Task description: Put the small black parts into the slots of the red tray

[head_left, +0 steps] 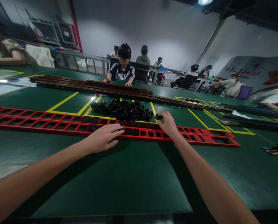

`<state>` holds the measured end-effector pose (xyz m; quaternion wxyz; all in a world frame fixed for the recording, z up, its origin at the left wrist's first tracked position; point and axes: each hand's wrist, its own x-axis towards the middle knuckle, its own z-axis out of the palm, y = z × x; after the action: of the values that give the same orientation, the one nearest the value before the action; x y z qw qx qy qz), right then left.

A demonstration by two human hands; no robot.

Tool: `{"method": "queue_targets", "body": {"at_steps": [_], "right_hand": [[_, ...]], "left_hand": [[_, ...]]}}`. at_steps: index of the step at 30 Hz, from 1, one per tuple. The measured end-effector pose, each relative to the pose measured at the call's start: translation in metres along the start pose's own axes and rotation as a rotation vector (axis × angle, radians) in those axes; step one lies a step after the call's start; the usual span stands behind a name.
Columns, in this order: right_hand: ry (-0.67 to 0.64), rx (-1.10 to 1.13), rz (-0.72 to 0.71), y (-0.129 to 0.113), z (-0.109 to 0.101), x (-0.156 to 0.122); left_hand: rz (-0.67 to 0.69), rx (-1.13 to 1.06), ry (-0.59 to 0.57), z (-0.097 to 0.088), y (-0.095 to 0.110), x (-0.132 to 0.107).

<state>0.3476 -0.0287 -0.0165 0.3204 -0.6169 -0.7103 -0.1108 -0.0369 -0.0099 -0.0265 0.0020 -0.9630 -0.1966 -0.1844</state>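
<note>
A long red frame (66, 128) with two rows of rectangular cutouts lies across the green table. Black power sockets (92, 128) sit in several of its middle cutouts. My left hand (103, 137) rests with its fingers stretched out over the frame and the sockets. Its fingertips lie beside the seated sockets and hide some of them. Pinched between the thumb and fingers of my right hand (168, 123) is a small black socket (157, 117), held just above the far edge of the frame. A heap of loose black sockets (122, 109) is piled right behind the frame.
Behind the heap lies a stack of long dark brown strips (94, 85). Yellow tape lines (64, 102) mark the green table (115, 183). A person (122, 70) works across the table. Coloured connectors (273, 151) lie at the right, near long black profiles (253, 122).
</note>
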Motion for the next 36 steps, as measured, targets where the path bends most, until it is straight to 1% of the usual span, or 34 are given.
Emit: {"method": "queue_targets", "body": {"at_steps": [6, 10, 17, 23, 30, 36], "right_hand": [[-0.006, -0.001, 0.044, 0.0004, 0.0007, 0.0010], [0.006, -0.007, 0.048, -0.0010, 0.0014, 0.0005], [0.011, 0.012, 0.062, 0.0007, 0.0027, 0.0002], [0.025, 0.031, 0.068, 0.0033, 0.0046, 0.0006], [-0.028, 0.051, 0.187, 0.0003, 0.0029, 0.0011], [-0.050, 0.038, 0.178, -0.0018, 0.0033, 0.0012]], "left_hand": [[0.003, 0.000, -0.006, -0.0006, -0.0008, -0.0005], [0.006, 0.017, -0.015, 0.0000, -0.0014, -0.0007], [0.012, 0.003, 0.011, 0.0024, -0.0030, -0.0014], [0.012, 0.030, -0.003, 0.0038, -0.0047, -0.0023], [0.013, 0.042, -0.024, 0.0024, -0.0043, -0.0023], [0.007, 0.020, -0.005, 0.0029, -0.0055, -0.0022]]}}
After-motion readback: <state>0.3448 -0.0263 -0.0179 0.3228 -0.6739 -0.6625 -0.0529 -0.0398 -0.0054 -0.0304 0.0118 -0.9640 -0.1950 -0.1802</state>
